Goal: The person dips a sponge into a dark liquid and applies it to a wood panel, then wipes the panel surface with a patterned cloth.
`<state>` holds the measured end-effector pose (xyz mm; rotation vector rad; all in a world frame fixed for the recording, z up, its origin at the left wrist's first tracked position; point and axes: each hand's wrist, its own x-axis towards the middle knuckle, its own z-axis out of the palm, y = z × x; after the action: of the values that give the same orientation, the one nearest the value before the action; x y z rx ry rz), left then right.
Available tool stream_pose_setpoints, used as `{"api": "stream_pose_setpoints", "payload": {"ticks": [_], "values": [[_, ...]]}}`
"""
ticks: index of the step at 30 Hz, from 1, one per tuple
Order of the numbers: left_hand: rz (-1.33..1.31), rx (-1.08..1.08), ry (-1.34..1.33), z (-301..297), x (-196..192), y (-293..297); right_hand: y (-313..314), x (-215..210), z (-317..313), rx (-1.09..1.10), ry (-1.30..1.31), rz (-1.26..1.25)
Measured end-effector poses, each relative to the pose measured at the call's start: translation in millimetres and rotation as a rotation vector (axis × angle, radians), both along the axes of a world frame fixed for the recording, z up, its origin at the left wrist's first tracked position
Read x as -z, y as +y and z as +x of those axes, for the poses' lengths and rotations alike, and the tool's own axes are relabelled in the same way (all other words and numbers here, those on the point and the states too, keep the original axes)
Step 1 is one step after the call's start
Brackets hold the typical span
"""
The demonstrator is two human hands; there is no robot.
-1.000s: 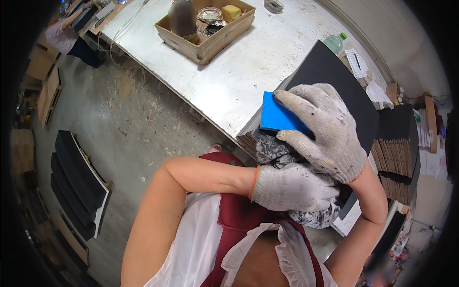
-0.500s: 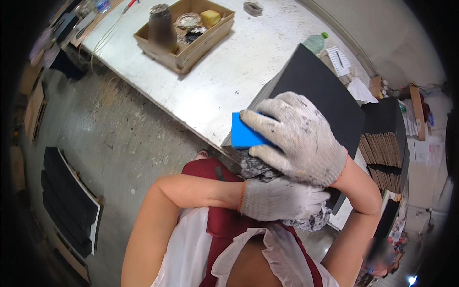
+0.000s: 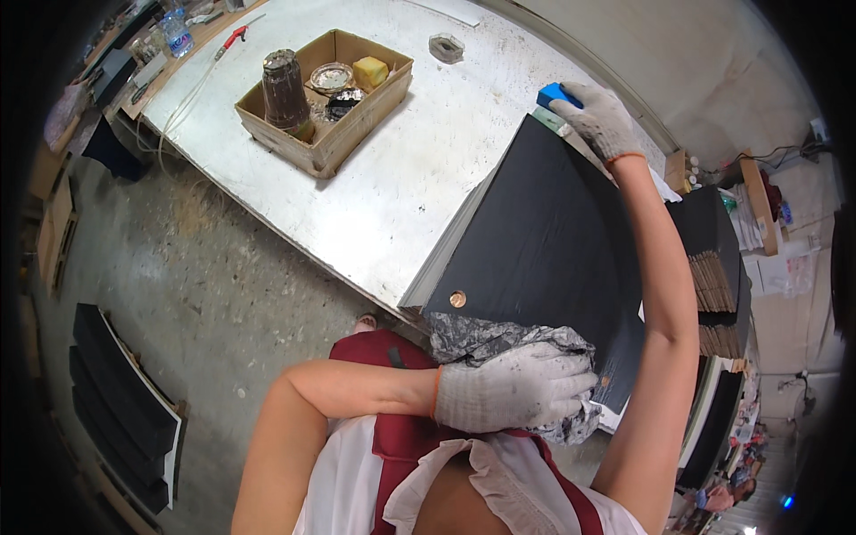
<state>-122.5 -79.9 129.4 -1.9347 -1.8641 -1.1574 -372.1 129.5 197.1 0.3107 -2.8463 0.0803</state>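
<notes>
My right hand [image 3: 596,116] grips the blue block [image 3: 553,93] at the black board's [image 3: 544,241] far edge; left hand [image 3: 513,388] clamps the rag [image 3: 499,343] at the near edge. Smoothing step, I'd say: next, an even pull back.

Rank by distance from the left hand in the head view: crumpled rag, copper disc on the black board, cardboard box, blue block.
1. crumpled rag, under the left hand.
2. copper disc, board's near corner.
3. blue block, far end, in the right hand.
4. cardboard box, far left.
</notes>
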Motion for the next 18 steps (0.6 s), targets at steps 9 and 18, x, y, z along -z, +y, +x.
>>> {"api": "stream_pose_setpoints", "payload": {"ticks": [9,18], "values": [[-0.097,0.085,-0.086,-6,-9,-6,-24,7,27,-0.084,-0.069,-0.162],[-0.107,0.106,-0.063,-13,-12,-11,60,8,90,-0.006,-0.030,-0.185]]}}
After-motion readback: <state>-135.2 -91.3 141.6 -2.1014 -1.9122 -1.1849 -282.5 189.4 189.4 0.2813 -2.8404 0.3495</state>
